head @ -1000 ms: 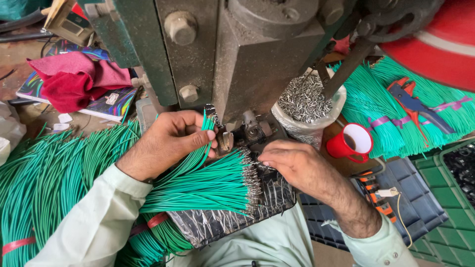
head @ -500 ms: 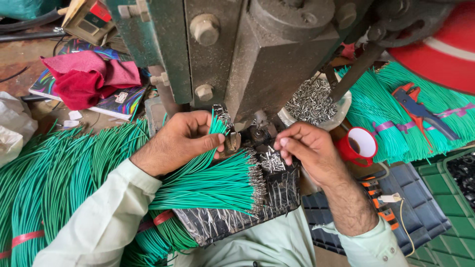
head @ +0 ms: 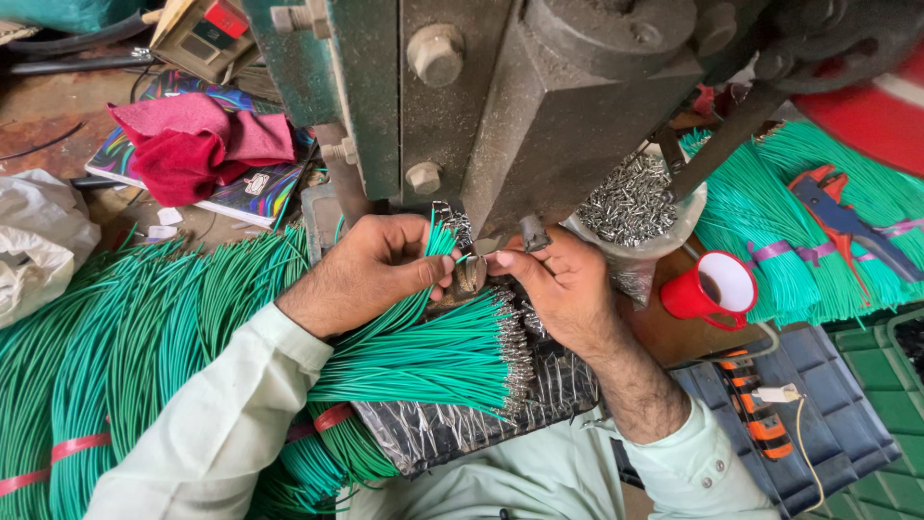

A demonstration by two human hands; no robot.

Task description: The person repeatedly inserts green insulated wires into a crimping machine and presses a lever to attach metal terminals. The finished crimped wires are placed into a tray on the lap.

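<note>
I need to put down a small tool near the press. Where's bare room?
Bare brown bench left of the red cloth; some blue tray right of the orange tool. Crowded: under the press, where both hands work among green wires.

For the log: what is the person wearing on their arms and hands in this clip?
Both hands are bare: no gloves, and no rings or watch that I can make out on the left hand or the right hand. Both arms are in a pale, off-white long-sleeved shirt. The left sleeve reaches down to the wrist. The right sleeve is pushed up, leaving the forearm bare, with small buttons on its cuff.
</note>
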